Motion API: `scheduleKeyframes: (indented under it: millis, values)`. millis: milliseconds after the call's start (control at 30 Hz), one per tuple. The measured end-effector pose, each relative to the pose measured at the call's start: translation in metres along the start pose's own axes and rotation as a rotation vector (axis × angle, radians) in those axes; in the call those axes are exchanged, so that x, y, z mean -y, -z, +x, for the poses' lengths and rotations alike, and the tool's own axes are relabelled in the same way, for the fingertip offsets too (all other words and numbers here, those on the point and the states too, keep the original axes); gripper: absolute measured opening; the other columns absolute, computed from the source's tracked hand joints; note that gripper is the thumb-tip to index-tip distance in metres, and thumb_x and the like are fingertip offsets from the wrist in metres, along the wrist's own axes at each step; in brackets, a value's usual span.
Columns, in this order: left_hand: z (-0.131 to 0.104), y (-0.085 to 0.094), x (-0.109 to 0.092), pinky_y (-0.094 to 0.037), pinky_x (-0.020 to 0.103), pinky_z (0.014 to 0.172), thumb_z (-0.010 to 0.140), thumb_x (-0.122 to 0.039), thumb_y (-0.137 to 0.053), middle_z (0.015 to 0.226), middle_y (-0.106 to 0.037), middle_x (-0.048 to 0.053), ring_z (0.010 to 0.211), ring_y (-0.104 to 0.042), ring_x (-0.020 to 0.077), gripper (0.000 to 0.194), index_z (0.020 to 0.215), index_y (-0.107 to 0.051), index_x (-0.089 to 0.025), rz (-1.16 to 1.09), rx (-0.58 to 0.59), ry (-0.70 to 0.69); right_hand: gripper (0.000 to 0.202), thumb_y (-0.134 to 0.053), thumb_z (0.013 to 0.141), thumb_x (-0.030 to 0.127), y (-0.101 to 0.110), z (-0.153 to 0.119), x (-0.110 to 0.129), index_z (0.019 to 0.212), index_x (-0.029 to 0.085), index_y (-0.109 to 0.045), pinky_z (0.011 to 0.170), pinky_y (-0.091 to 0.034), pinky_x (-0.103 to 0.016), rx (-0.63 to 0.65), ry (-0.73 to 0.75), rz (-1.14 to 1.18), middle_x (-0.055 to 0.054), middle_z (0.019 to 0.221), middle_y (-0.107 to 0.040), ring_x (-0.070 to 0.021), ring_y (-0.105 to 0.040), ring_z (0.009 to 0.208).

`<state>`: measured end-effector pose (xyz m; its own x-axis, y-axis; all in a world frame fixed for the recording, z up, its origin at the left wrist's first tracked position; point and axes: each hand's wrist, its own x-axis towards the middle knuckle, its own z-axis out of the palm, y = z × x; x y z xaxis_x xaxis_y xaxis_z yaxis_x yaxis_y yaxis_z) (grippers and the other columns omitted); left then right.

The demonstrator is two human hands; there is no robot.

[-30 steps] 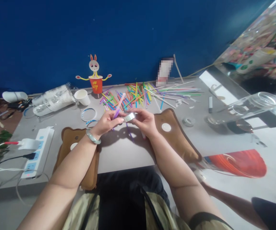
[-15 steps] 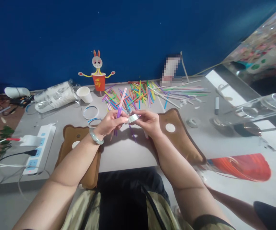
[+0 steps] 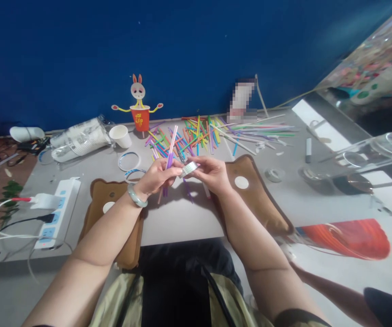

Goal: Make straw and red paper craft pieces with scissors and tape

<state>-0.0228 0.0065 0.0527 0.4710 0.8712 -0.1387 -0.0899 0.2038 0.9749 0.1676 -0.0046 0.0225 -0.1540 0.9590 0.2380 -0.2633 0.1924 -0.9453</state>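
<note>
My left hand point(image 3: 156, 177) is closed around a few purple and pinkish straws point(image 3: 170, 158) that stick up above the fingers and out below. Its thumb touches the edge of a small roll of tape point(image 3: 189, 169). Closed on the right side of that roll are the fingers of my right hand point(image 3: 213, 172). Both hands meet over the grey table point(image 3: 182, 225). Behind them lies a pile of cut coloured straws point(image 3: 199, 136). At the back stands a red paper cup point(image 3: 141, 119) with a rabbit head and two arms.
Brown cushioned pads point(image 3: 255, 197) lie under both forearms. At left are a power strip point(image 3: 57, 213), bagged cups point(image 3: 80, 141) and a white cup point(image 3: 121, 136). A clear container point(image 3: 362, 159), a tape roll point(image 3: 275, 175) and a red fan point(image 3: 349, 238) are at right, near another person's arm.
The view has shifted very slightly. My hands keep nearly the same place, and the tape roll between them is tilted a little differently.
</note>
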Motion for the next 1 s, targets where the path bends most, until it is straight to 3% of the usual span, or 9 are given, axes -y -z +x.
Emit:
scheduleKeyframes:
  millis: [333, 600, 1000]
  values:
    - [-0.004, -0.003, -0.001, -0.027, 0.018, 0.039, 0.072, -0.034, -0.071, 0.052, -0.051, -0.006, 0.04, -0.041, 0.0037, 0.021, 0.074, -0.063, -0.014, 0.029, 0.032, 0.016, 0.046, -0.09, 0.059, 0.038, -0.001, -0.006, 0.003, 0.096, 0.016, -0.074, 0.063, -0.065, -0.029, -0.004, 0.036, -0.102, -0.007, 0.089, -0.075, -0.0188, -0.074, 0.069]
    - [-0.005, -0.004, -0.003, -0.024, 0.018, 0.038, 0.074, -0.037, -0.07, 0.051, -0.05, -0.006, 0.038, -0.039, 0.0036, 0.023, 0.074, -0.063, -0.014, 0.016, 0.076, 0.033, 0.048, -0.091, 0.057, 0.038, -0.001, -0.005, 0.007, 0.096, 0.015, -0.073, 0.057, -0.064, -0.028, 0.008, 0.018, -0.086, -0.005, 0.074, -0.075, -0.0186, -0.072, 0.058]
    - [-0.009, -0.007, -0.013, -0.025, 0.018, 0.038, 0.069, -0.034, -0.069, 0.045, -0.046, -0.006, 0.037, -0.039, 0.0051, 0.021, 0.07, -0.06, -0.015, 0.046, 0.107, 0.083, 0.046, -0.088, 0.06, 0.047, 0.001, -0.007, 0.011, 0.092, 0.018, -0.075, 0.056, -0.061, -0.027, 0.053, 0.06, -0.185, -0.007, 0.085, -0.075, -0.0201, -0.073, 0.069]
